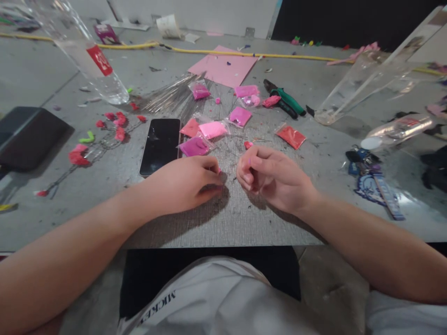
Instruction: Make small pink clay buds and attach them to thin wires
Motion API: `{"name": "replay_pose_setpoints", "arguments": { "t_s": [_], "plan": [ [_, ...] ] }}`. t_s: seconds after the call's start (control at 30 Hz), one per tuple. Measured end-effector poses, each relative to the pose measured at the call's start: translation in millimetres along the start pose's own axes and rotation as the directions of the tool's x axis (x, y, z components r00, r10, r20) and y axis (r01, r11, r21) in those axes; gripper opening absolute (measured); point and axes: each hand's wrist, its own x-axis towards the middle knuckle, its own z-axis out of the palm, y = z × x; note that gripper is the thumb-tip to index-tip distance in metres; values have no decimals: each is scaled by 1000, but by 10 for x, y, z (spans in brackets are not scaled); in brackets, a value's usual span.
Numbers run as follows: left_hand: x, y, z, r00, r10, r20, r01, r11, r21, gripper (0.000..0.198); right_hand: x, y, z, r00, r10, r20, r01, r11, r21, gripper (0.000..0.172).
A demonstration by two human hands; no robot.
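My left hand point(192, 184) rests low over the table, fingers curled and closed. A tiny bit of pink shows by its fingertips; what it pinches, if anything, is hidden. Opposite, a short gap away, my right hand point(275, 179) has its fingers curled in against the thumb, their contents hidden. Just beyond it appears a small red-pink lump point(248, 145); I cannot tell whether they touch. In front of my left hand lie clear packets of purple clay point(195, 146), light pink clay point(213, 129) and magenta clay point(240, 116). A red clay packet point(291, 136) lies beyond my right hand.
A phone point(160, 146) lies left of the packets, beside wire stems with red clay pieces point(119, 125). Behind are thin wires point(174, 95), a pink sheet point(226, 67) and green-handled pliers point(288, 100). Bottles point(101, 65) stand left and lie right point(398, 131), near keys point(363, 160).
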Motion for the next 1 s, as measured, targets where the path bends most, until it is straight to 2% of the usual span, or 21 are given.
{"name": "replay_pose_setpoints", "arguments": {
  "t_s": [0.13,0.27,0.37,0.47,0.6,0.7,0.77,1.0],
  "plan": [
    [0,-20,-22,1000,31,-3,-31,998,-51,26,12,-7,-22,999,-48,-24,47,998,-34,31],
    [12,-30,-127,975,73,-211,-118,971,-208,18,25,22,-49,975,-202,-98,189,974,-121,26],
    [20,12,-192,932,42,-360,-189,903,-385,9,-11,68,-24,914,-386,-123,340,896,-284,30],
    [26,70,-186,899,-57,-434,-252,742,-621,3,-89,102,37,845,-533,-49,440,745,-502,32],
    [38,115,-81,906,-194,-377,-224,536,-814,11,-170,85,107,768,-616,175,566,525,-636,21],
    [48,134,9,908,-244,-340,-222,408,-886,10,-184,55,129,722,-627,291,622,405,-671,17],
    [51,153,48,913,-237,-332,-238,351,-906,8,-181,47,135,713,-628,312,626,369,-687,16],
    [46,207,100,928,-234,-291,-226,268,-936,11,-181,71,146,703,-626,338,624,315,-715,12]
  ]
}}
